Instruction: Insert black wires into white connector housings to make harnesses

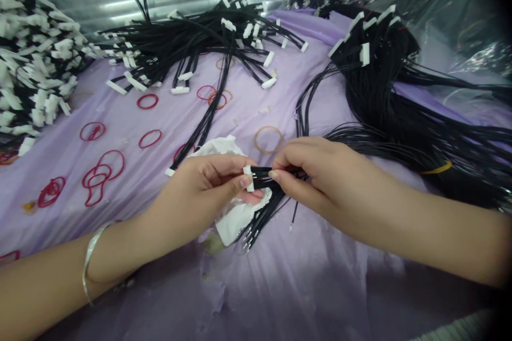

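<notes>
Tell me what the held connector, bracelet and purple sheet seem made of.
White connector: probably hard molded plastic, matte, judging by its rigid, blocky shape. Bracelet: likely silvery metal, polished, since it catches light. Purple sheet: perhaps thin plastic film, faintly glossy, given its creases; fabric remains possible.

Wears thin, silver-coloured bangle on left wrist, narrow band, shiny, curved, sitting loose. Shows bare left hand and bare right hand, plus forearms uncovered out to the frame edges on both sides.

The near cloth leaves room to pass. Harnesses block the back, wires the right, connectors the left.
</notes>
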Motion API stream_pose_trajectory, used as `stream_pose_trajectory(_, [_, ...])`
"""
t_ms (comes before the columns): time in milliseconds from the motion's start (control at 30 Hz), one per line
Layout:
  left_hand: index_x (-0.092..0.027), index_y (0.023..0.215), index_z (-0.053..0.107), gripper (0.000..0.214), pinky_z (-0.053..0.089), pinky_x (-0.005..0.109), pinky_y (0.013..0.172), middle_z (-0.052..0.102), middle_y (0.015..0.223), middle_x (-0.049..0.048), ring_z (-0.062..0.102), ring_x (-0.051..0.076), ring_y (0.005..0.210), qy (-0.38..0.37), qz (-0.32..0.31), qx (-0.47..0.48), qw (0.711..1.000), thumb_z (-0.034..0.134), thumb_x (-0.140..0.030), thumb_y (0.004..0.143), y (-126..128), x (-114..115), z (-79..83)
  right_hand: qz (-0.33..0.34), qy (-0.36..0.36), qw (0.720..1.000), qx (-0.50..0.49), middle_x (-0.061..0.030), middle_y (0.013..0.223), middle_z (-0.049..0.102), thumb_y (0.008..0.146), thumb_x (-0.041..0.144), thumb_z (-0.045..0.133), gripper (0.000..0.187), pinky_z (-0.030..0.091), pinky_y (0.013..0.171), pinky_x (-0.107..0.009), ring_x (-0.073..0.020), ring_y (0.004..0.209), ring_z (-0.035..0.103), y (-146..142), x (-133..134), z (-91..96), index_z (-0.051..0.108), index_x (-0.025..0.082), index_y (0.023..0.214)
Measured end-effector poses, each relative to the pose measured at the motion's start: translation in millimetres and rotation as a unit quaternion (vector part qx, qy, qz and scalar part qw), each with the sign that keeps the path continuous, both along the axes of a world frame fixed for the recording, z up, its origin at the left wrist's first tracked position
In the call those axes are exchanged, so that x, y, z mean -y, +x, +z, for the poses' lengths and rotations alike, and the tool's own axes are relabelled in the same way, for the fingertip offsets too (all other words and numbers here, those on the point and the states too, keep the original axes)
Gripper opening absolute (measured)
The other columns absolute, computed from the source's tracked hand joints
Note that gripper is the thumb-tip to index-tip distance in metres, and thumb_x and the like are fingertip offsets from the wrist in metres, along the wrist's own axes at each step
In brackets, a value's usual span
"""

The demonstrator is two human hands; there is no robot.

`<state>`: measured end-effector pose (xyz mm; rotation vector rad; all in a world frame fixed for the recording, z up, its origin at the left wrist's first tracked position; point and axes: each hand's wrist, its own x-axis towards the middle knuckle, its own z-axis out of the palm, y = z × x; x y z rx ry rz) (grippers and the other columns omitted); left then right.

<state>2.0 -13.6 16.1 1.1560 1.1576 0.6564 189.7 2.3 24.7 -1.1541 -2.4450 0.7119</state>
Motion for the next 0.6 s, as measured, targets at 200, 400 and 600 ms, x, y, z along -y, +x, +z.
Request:
stream_pose_trajectory(200, [-0.01, 0.084, 0.07, 0.013, 0.051, 0.009, 0.066, 0.07, 0.078, 0.0028, 0.065, 0.007, 0.072, 0.027, -0.032, -0.008, 0.999, 0.057, -0.009, 0.085, -2.4, -0.1, -2.6, -0.006, 0.002, 1.0, 0.011, -0.0021, 0.073, 0.059, 0.086, 0.018, 0.054, 0.015, 0.037, 0.067, -0.029, -0.0143, 0.07, 0.051, -3.0, 3.4, -2.5, 0.061, 0.014, 0.073])
stream_pose_trajectory(400, [-0.009, 0.083, 0.067, 0.008, 0.053, 0.014, 0.07, 0.069, 0.08, 0.0038, 0.065, 0.01, 0.075, 0.022, -0.026, -0.012, 0.999, 0.059, -0.012, 0.083, -3.0, 3.0, -3.4, -0.006, 0.01, 1.0, 0.019, -0.0041, 0.073, 0.058, 0.086, 0.014, 0.054, 0.015, 0.038, 0.069, -0.031, -0.0162, 0.072, 0.051, -9.6, 4.8, -5.2, 0.061, 0.012, 0.073])
stream_pose_trajectory(600, [-0.009, 0.078, 0.067, 0.008, 0.054, 0.017, 0.07, 0.064, 0.076, 0.0026, 0.064, 0.012, 0.074, 0.022, -0.011, 0.012, 1.0, 0.059, -0.011, 0.08, 0.3, 4.3, -3.8, 0.0, 0.018, 0.999, 0.027, -0.0056, 0.076, 0.057, 0.087, 0.014, 0.053, 0.016, 0.038, 0.072, -0.033, -0.0175, 0.076, 0.051, -14.0, 8.8, -5.7, 0.061, 0.011, 0.073])
